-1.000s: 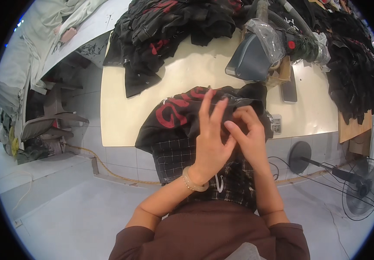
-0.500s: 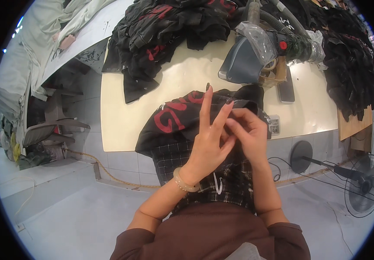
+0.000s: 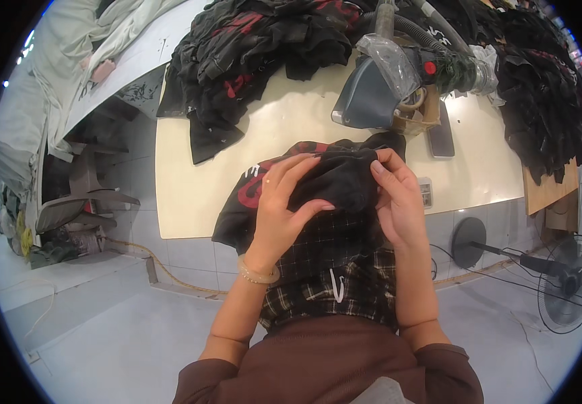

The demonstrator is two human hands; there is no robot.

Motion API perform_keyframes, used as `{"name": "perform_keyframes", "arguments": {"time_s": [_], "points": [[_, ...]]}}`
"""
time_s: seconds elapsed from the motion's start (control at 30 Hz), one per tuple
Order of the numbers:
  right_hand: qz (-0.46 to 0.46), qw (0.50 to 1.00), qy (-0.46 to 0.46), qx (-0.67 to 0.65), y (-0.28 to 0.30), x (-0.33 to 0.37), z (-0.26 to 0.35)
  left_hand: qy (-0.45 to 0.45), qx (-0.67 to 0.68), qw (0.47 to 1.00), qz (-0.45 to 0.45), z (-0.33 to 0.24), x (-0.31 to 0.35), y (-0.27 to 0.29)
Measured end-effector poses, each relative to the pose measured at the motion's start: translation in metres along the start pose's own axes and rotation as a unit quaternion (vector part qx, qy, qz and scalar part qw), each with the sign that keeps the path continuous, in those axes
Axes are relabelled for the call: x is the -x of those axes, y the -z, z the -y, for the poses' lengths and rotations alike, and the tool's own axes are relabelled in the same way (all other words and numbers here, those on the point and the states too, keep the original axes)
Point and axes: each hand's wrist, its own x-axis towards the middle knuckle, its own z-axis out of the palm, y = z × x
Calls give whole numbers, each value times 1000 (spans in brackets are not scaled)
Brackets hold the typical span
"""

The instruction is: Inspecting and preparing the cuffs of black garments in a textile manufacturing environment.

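A black garment [image 3: 338, 178] with red and white lettering lies over the table's near edge and hangs across my lap. My left hand [image 3: 281, 202] rests at the left of its raised fold, fingers and thumb spread apart against the cloth. At the fold's right end, my right hand [image 3: 399, 195] pinches the fabric edge between thumb and fingers. A light bracelet [image 3: 259, 272] circles my left wrist. Fingers and folds hide part of the lettering.
Piles of black garments [image 3: 264, 44] cover the back of the cream table [image 3: 180, 175]. A blue-grey machine head [image 3: 365, 97] stands beyond my hands, near a small box [image 3: 426, 111] and a dark phone [image 3: 442, 131]. A fan [image 3: 567, 283] stands at right, a chair [image 3: 82, 195] at left.
My hands were together above the garment, left fingers raised. They have now parted and come down onto the cloth, which is lifted into a fold at my right fingers.
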Motion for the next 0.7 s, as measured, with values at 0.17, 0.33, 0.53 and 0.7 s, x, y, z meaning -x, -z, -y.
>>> {"name": "perform_keyframes", "arguments": {"time_s": [0.17, 0.33, 0.53, 0.7], "points": [[-2, 1000, -3, 11, 2, -2, -3, -43, 41, 998, -20, -18, -8, -3], [35, 999, -14, 20, -17, 2, 8, 31, 179, 982, -54, -12, -11, -15], [30, 993, 9, 114, -11, -2, 10, -41, 105, 989, -93, -1, -18, -5], [43, 983, 55, 172, -12, -1, 10, 45, 234, 971, -29, -6, -20, 3]]}}
